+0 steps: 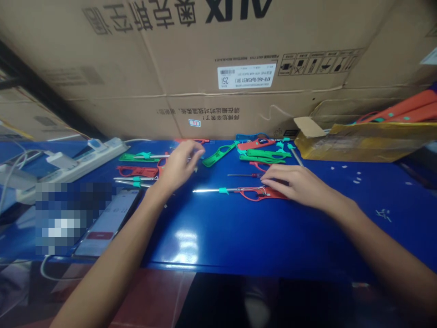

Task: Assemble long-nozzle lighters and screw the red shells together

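Note:
On the blue table, an opened red long-nosed lighter (251, 193) lies with its metal tube pointing left and a teal clip around the tube. My right hand (290, 180) rests over its handle, fingers bent and thumb against the red shell. A thin metal shaft with a dark red part (243, 175) lies just above the lighter, its right end next to my fingertips. My left hand (186, 159) is raised over the parts at left, fingers curved and apart from the thumb. Below it are a red handle piece (138, 171) and metal tubes (131, 181) with teal clips.
Green handle shells (264, 156) and other handles lie at the back. A yellow-taped carton (365, 143) with red handles stands at right. A white power strip (75, 168) and a phone (107, 223) are at left. A large cardboard box (191, 73) forms the back wall.

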{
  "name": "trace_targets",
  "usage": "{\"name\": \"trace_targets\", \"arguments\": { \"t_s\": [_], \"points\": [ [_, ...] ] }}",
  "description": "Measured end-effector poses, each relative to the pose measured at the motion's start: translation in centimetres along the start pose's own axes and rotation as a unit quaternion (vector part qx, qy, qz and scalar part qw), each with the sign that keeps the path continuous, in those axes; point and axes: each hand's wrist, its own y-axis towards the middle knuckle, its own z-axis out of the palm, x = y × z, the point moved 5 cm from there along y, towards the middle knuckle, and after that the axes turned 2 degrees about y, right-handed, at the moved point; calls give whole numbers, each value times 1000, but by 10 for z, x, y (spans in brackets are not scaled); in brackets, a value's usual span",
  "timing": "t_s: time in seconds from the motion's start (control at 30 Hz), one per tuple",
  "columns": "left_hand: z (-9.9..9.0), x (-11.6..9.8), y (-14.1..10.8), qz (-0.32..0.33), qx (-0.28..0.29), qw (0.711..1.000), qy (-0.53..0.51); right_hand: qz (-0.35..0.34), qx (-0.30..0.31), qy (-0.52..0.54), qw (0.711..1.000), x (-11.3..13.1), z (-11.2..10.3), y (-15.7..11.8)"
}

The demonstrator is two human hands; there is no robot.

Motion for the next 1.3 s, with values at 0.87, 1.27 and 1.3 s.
{"name": "trace_targets", "arguments": {
  "t_s": [0.87, 1.27, 1.3],
  "points": [
    [70, -72, -31, -84, 112, 906, -400, 1, -114, 138, 984, 23, 9, 1],
    [54, -66, -28, 128, 92, 987, -39, 24, 7, 130, 991, -9, -2, -1],
    [53, -64, -27, 136, 85, 987, -22, 38, 25, 125, 991, -17, -5, -3]
  ]
}}
